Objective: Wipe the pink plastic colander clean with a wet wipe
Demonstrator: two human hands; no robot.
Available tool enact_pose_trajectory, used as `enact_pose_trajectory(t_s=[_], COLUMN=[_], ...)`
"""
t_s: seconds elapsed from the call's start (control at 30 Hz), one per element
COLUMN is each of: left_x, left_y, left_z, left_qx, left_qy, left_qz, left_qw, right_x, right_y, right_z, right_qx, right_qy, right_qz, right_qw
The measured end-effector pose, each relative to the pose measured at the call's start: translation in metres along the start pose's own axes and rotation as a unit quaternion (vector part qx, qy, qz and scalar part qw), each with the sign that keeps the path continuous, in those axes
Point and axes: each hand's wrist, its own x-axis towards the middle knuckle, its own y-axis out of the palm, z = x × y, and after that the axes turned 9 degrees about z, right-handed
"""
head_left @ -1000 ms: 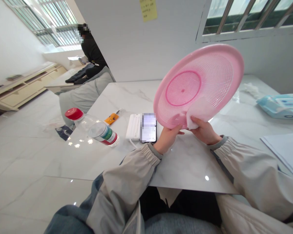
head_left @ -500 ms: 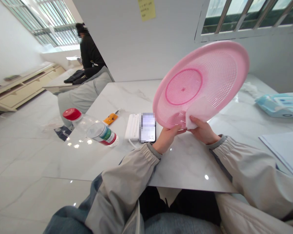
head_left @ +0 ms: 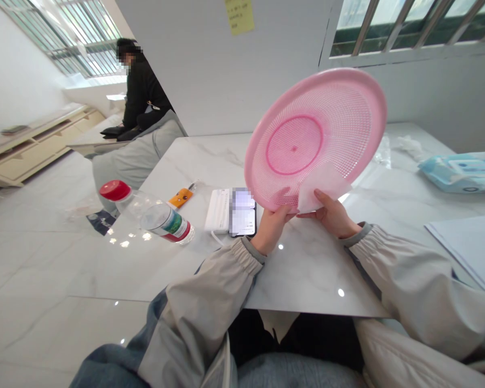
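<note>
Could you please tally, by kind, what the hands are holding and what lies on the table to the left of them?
Pink basket: 1
White wipe: 1
Bottle: 1
Phone: 1
White device: 1
Orange item: 1
Total: 6

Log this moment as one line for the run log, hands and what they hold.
left hand: holds pink plastic strainer by rim | right hand: holds white wipe against strainer
</note>
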Motion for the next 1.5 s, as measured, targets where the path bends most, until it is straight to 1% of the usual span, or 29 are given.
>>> enact_pose_trajectory(t_s=[0.07, 0.17, 0.27, 0.37, 0.47, 0.53, 0.67, 0.77, 0.9, 1.1, 1.2, 1.37, 1.5], left_x=[0.001, 0.003, 0.006, 0.007, 0.007, 0.006, 0.005, 0.006, 0.008, 0.008, 0.007, 0.006, 0.005], left_y=[0.000, 0.000, -0.002, -0.003, -0.004, -0.003, 0.000, -0.001, -0.005, -0.009, -0.010, -0.009, -0.009], left_z=[-0.001, -0.002, -0.001, 0.000, 0.000, 0.000, -0.001, 0.001, 0.002, 0.002, 0.001, 0.000, -0.001], left_qx=[-0.006, -0.002, 0.009, 0.021, 0.023, 0.018, 0.027, 0.059, 0.110, 0.141, 0.146, 0.151, 0.142], left_qy=[0.010, 0.047, 0.079, 0.089, 0.083, 0.064, 0.017, 0.020, 0.029, 0.045, 0.033, 0.012, -0.007], left_qz=[-0.015, -0.031, -0.049, -0.052, -0.052, -0.052, -0.031, -0.032, -0.039, -0.032, -0.031, -0.004, -0.005], left_qw=[1.000, 0.998, 0.996, 0.994, 0.995, 0.996, 0.999, 0.998, 0.993, 0.988, 0.988, 0.988, 0.990], right_x=[0.002, 0.004, 0.005, 0.004, 0.004, 0.005, 0.008, 0.010, 0.011, 0.013, 0.016, 0.016, 0.015], right_y=[-0.004, -0.007, -0.006, -0.004, -0.003, -0.004, -0.008, -0.010, -0.011, -0.015, -0.018, -0.020, -0.019], right_z=[-0.001, 0.000, 0.003, 0.007, 0.007, 0.006, 0.001, -0.001, -0.002, -0.005, -0.009, -0.009, -0.007], right_qx=[-0.044, -0.093, -0.101, -0.088, -0.065, -0.063, -0.068, -0.063, -0.059, -0.053, -0.058, -0.065, -0.068], right_qy=[-0.010, -0.006, -0.021, -0.027, -0.027, -0.028, -0.044, -0.062, -0.058, -0.076, -0.082, -0.101, -0.117], right_qz=[-0.011, -0.009, -0.019, -0.023, -0.016, -0.017, -0.049, -0.070, -0.086, -0.104, -0.110, -0.125, -0.136], right_qw=[0.999, 0.996, 0.994, 0.996, 0.997, 0.997, 0.996, 0.994, 0.993, 0.990, 0.989, 0.985, 0.981])
